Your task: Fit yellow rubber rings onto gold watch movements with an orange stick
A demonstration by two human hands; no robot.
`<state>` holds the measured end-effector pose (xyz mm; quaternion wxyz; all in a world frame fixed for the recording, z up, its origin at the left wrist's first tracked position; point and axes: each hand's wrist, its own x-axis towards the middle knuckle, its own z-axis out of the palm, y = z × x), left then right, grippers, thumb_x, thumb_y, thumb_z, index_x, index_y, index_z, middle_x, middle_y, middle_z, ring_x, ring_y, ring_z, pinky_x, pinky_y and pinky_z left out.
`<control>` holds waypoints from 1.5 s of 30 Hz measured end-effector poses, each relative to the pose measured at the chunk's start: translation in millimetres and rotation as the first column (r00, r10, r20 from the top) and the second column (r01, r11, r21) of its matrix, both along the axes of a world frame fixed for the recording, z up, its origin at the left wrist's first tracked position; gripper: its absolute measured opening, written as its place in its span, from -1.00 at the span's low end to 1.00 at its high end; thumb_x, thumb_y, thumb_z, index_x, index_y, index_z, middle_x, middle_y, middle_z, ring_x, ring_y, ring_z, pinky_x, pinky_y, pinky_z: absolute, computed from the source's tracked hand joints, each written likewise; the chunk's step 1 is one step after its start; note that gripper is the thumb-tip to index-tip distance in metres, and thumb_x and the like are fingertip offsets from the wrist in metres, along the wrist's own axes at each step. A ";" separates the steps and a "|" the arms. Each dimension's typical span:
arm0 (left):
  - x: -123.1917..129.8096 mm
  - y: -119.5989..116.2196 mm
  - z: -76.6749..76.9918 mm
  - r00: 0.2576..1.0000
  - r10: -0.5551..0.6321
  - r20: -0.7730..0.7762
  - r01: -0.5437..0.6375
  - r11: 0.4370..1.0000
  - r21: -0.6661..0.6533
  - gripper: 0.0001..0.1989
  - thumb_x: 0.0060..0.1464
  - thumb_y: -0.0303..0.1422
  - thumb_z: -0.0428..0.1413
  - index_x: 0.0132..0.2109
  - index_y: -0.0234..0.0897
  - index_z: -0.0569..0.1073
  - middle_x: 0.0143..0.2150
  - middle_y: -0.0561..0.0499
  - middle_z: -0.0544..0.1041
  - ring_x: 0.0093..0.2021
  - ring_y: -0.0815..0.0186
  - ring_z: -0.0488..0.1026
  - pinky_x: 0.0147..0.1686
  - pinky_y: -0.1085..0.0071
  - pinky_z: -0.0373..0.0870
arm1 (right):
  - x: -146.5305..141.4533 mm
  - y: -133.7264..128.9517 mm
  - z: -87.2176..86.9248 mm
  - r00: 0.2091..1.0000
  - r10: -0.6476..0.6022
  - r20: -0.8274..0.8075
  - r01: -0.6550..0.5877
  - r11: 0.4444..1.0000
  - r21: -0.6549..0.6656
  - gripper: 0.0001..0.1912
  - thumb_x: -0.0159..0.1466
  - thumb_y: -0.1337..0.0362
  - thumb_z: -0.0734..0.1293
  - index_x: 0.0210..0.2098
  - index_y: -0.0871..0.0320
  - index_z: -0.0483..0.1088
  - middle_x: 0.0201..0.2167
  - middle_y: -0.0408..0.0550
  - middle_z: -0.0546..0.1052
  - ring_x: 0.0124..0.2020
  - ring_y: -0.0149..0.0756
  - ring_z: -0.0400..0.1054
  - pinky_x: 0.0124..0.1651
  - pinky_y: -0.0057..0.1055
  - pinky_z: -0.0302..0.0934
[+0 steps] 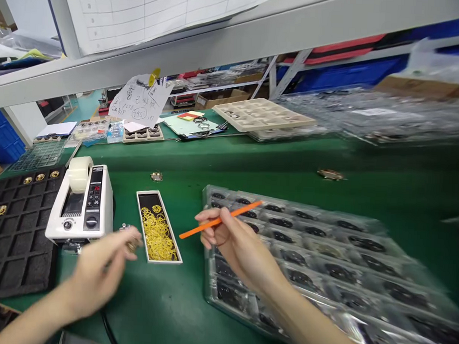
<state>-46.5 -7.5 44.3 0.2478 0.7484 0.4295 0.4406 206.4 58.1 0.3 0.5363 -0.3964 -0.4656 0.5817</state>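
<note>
My right hand [227, 232] pinches a thin orange stick [247, 208], which slants up to the right across the fingers. Below that hand lies a clear plastic tray [210, 286] with dark round parts in its pockets. My left hand [102, 263], blurred by motion, is closed on a small shiny metal part [132, 246], mostly hidden by the fingers. Right beside it is a narrow white box [169, 225] holding many yellow ring-like pieces [157, 234]. A white tape dispenser [100, 197] with a roll of clear tape stands just behind the left hand.
At the left is a black compartment tray [20, 235] with a few gold-coloured round parts. Small metal pieces lie on the green mat, one behind the white box [156, 176] and one farther right [331, 174]. A grey shelf beam [181, 55] crosses above the bench.
</note>
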 end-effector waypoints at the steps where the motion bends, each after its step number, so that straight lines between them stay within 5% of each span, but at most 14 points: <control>1: 18.2 -4.0 -11.7 0.994 -0.078 0.075 0.087 0.988 -0.129 -0.69 0.23 -0.45 -0.03 0.08 -0.20 0.41 -0.08 -0.07 0.59 -0.26 0.30 0.60 -0.23 0.37 0.57 | -1.7 -5.9 1.3 1.000 0.009 -0.030 -0.009 1.000 0.021 -0.52 0.15 -0.22 0.33 -0.39 0.09 0.49 -0.61 -0.13 0.31 -0.58 -0.33 0.20 -0.52 -0.35 0.22; 4: 44.7 6.2 -39.0 0.911 0.067 0.408 0.161 0.851 -0.500 -0.73 0.17 -0.37 0.03 0.00 -0.27 0.44 -0.09 -0.10 0.58 -0.29 0.26 0.61 -0.24 0.31 0.58 | -8.4 -22.0 0.4 1.000 0.017 -0.012 -0.015 0.988 0.152 -0.61 0.17 -0.14 0.37 -0.42 0.08 0.50 -0.47 -0.04 0.46 -0.48 -0.27 0.34 -0.40 -0.30 0.32; 7: 46.7 23.2 -50.7 0.748 0.261 0.611 0.255 0.736 -0.627 -0.71 0.03 -0.40 0.12 -0.05 -0.28 0.43 -0.11 -0.04 0.58 -0.17 0.25 0.59 -0.13 0.31 0.55 | -18.7 -36.5 -8.2 0.994 0.028 0.108 -0.048 0.981 0.187 -0.71 0.20 -0.03 0.38 -0.39 0.07 0.52 -0.45 -0.04 0.50 -0.43 -0.24 0.40 -0.33 -0.31 0.35; 10: 45.0 26.2 -52.3 0.666 0.317 0.676 0.288 0.727 -0.624 -0.69 -0.01 -0.40 0.15 -0.06 -0.27 0.41 -0.15 -0.02 0.60 -0.08 0.24 0.56 -0.08 0.32 0.51 | -29.7 -46.3 -19.3 0.979 0.030 0.204 -0.067 0.982 0.178 -0.72 0.25 0.02 0.34 -0.35 0.09 0.52 -0.44 -0.03 0.53 -0.43 -0.24 0.43 -0.34 -0.33 0.36; 15: 44.5 18.4 -51.0 0.669 0.296 0.682 0.300 0.732 -0.611 -0.70 0.02 -0.34 0.17 -0.07 -0.27 0.42 -0.16 -0.05 0.61 -0.08 0.18 0.55 -0.07 0.25 0.49 | -34.4 -45.4 -26.4 0.970 0.030 0.242 -0.117 0.928 0.354 -0.80 0.34 0.21 0.28 -0.29 0.11 0.53 -0.42 -0.07 0.56 -0.40 -0.31 0.46 -0.32 -0.42 0.38; 20: 41.6 20.1 -46.2 0.656 0.288 0.697 0.352 0.700 -0.621 -0.74 0.03 -0.37 0.16 -0.09 -0.29 0.43 -0.20 -0.06 0.62 -0.16 0.21 0.58 -0.17 0.35 0.50 | -25.3 -36.7 -28.3 0.919 0.044 0.391 -0.317 0.673 0.668 -0.78 0.36 0.45 0.21 -0.17 0.17 0.49 -0.28 0.02 0.57 -0.26 -0.36 0.48 -0.23 -0.49 0.39; 23: 40.8 21.6 -44.4 0.648 0.301 0.700 0.363 0.686 -0.631 -0.75 0.04 -0.39 0.16 -0.09 -0.30 0.41 -0.21 -0.08 0.63 -0.16 0.19 0.59 -0.20 0.36 0.49 | -22.2 -35.6 -31.2 0.852 -0.062 0.520 -0.437 0.463 0.771 -0.76 0.34 0.52 0.20 -0.13 0.21 0.45 -0.25 0.07 0.57 -0.19 -0.30 0.47 -0.16 -0.42 0.40; 25: 41.0 21.8 -44.5 0.648 0.307 0.697 0.364 0.680 -0.637 -0.73 0.04 -0.38 0.17 -0.08 -0.30 0.40 -0.18 -0.09 0.62 -0.13 0.17 0.58 -0.15 0.32 0.49 | -21.4 -37.1 -31.0 0.829 -0.142 0.541 -0.455 0.392 0.800 -0.78 0.33 0.52 0.21 -0.10 0.23 0.42 -0.24 0.09 0.58 -0.18 -0.27 0.47 -0.17 -0.39 0.42; 27: 41.7 21.4 -45.5 0.653 0.306 0.693 0.365 0.675 -0.642 -0.71 0.05 -0.36 0.18 -0.06 -0.28 0.39 -0.16 -0.09 0.62 -0.11 0.17 0.58 -0.10 0.28 0.48 | -20.8 -39.5 -28.3 0.845 -0.176 0.506 -0.400 0.421 0.814 -0.78 0.33 0.49 0.24 -0.05 0.22 0.39 -0.26 0.08 0.59 -0.22 -0.29 0.48 -0.20 -0.40 0.43; 32: 46.2 17.3 -50.6 0.668 0.267 0.694 0.378 0.682 -0.626 -0.66 0.04 -0.30 0.22 -0.02 -0.23 0.40 -0.08 -0.05 0.60 -0.02 0.20 0.53 0.03 0.23 0.44 | -22.6 -43.4 -22.6 0.884 -0.252 0.394 -0.156 0.635 0.756 -0.71 0.31 0.49 0.27 -0.03 0.09 0.42 -0.30 -0.01 0.60 -0.31 -0.31 0.51 -0.24 -0.40 0.45; 36: 50.5 12.5 -56.0 0.679 0.243 0.692 0.395 0.674 -0.624 -0.62 0.03 -0.28 0.25 0.01 -0.19 0.40 -0.07 -0.05 0.59 0.02 0.19 0.50 0.04 0.24 0.43 | -29.5 -41.3 -29.2 0.885 -0.290 0.365 -0.107 0.636 0.764 -0.69 0.31 0.51 0.25 -0.01 0.10 0.41 -0.26 -0.01 0.60 -0.26 -0.29 0.52 -0.20 -0.37 0.48; 38: 51.5 11.8 -57.8 0.683 0.266 0.680 0.378 0.668 -0.641 -0.62 0.02 -0.27 0.26 0.00 -0.19 0.41 -0.10 -0.03 0.59 0.01 0.20 0.50 0.00 0.28 0.44 | -32.9 -39.6 -33.6 0.865 -0.336 0.372 -0.130 0.566 0.814 -0.67 0.32 0.51 0.23 0.02 0.13 0.39 -0.26 0.01 0.60 -0.23 -0.28 0.52 -0.18 -0.34 0.48; 42: 50.9 15.0 -58.1 0.701 0.344 0.624 0.307 0.644 -0.700 -0.63 -0.01 -0.28 0.27 -0.03 -0.21 0.46 -0.15 -0.01 0.60 -0.11 0.29 0.53 -0.12 0.42 0.46 | -34.9 -36.6 -37.3 0.742 -0.508 0.438 -0.321 0.305 0.897 -0.74 0.33 0.53 0.18 -0.05 0.32 0.41 -0.25 0.16 0.60 -0.17 -0.18 0.50 -0.14 -0.28 0.48; 45: 50.0 18.6 -56.9 0.703 0.368 0.609 0.296 0.627 -0.721 -0.63 -0.05 -0.29 0.28 -0.06 -0.25 0.49 -0.19 -0.02 0.60 -0.16 0.30 0.53 -0.21 0.48 0.46 | -31.7 -34.5 -33.7 0.650 -0.565 0.508 -0.465 0.233 0.854 -0.74 0.35 0.54 0.13 -0.16 0.37 0.44 -0.26 0.17 0.60 -0.17 -0.14 0.50 -0.16 -0.27 0.47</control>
